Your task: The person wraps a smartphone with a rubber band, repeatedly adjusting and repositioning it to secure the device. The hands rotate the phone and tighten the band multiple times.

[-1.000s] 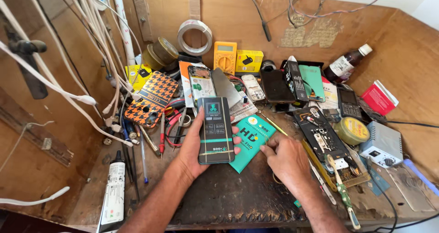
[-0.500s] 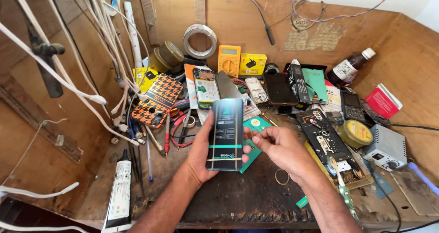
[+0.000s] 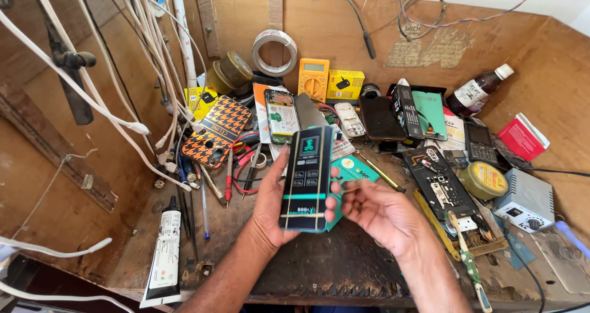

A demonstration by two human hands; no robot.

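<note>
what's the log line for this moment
left hand: holds black box upright | right hand: open, beside box, not gripping | green card: behind box | bench: cluttered

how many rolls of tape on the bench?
3: a white roll leaning on the back wall, and two brownish rolls stacked left of it. Clutter may hide more.

Left hand [image 3: 270,205] grips a dark slim box [image 3: 306,179] upright — right hand [image 3: 378,211] open beside it.

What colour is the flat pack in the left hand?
Black with teal-green bands, on the pack in the left hand, head view.
</note>
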